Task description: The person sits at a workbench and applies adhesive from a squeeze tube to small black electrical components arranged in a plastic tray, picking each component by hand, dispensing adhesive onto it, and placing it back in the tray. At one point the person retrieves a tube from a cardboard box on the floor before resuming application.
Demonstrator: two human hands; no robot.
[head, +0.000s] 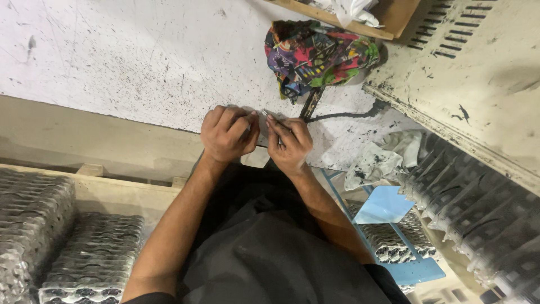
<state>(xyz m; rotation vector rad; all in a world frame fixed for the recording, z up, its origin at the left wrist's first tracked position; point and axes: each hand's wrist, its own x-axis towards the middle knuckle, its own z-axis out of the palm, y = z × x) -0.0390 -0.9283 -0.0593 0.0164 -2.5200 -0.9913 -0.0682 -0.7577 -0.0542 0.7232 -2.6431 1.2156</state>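
My left hand is curled into a fist at the near edge of a scratched white worktop, pinching something small that its fingers hide. Right beside it, my right hand grips a thin metal tool whose tip pokes up between the two hands. The hands touch each other at the fingertips. What the left fingers hold cannot be made out.
A colourful patterned cloth lies bunched behind the hands, with a dark flat tool under it. A dirty white rag lies right. Stacked clear plastic trays fill a wooden crate left; more trays and a blue frame stand right.
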